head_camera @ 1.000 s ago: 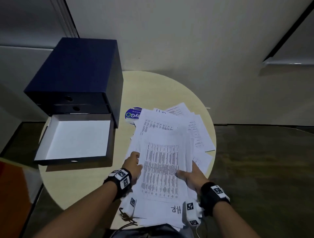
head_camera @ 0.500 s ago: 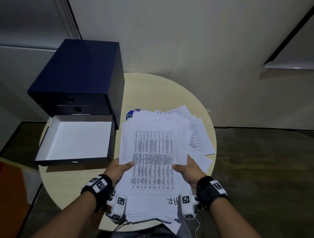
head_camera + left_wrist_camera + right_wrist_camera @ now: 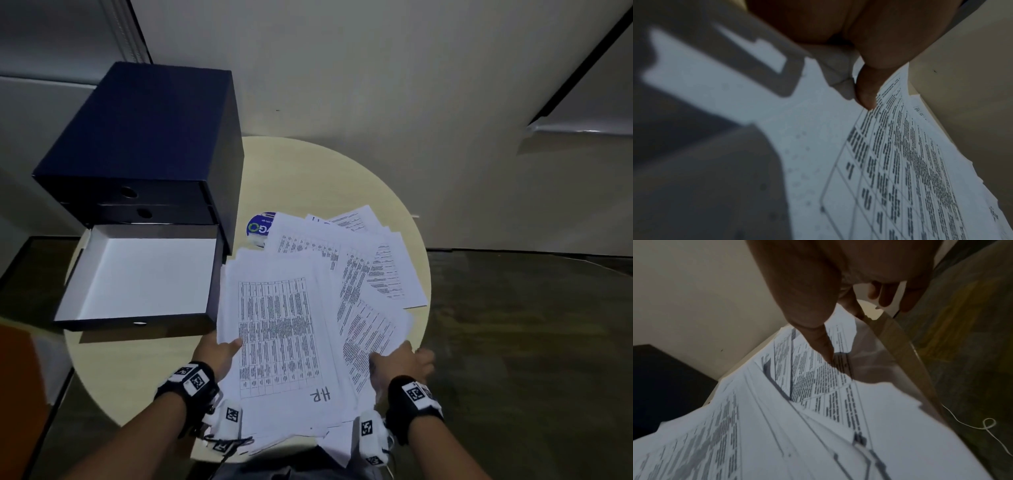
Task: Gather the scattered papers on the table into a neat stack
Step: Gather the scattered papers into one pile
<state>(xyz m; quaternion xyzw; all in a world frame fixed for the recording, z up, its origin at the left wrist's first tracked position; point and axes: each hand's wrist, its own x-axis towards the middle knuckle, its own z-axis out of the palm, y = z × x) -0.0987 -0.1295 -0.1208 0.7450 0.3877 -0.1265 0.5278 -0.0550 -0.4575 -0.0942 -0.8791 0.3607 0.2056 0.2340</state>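
Printed white papers (image 3: 373, 270) lie fanned over the right half of the round beige table (image 3: 308, 178). The top sheet (image 3: 277, 335) carries a grid of text and the handwritten mark "H.R". My left hand (image 3: 226, 346) grips the left edge of the near bundle, and its thumb (image 3: 865, 92) lies on top of the papers (image 3: 900, 162). My right hand (image 3: 394, 356) pinches the skewed sheets at the table's right edge. Its thumb (image 3: 824, 350) presses on the papers (image 3: 818, 402), and the other fingers hang loosely past the rim.
A dark blue drawer box (image 3: 147, 137) stands at the back left. Its lowest drawer (image 3: 144, 274) is pulled out and white inside, with its right wall touching the papers. A round blue sticker (image 3: 258, 228) peeks out behind the papers. Dark floor lies right of the table.
The bundle both hands held squarely has shifted left and fanned apart. My right hand has moved out to the skewed sheets at the table's right edge, and my left hand has moved slightly left.
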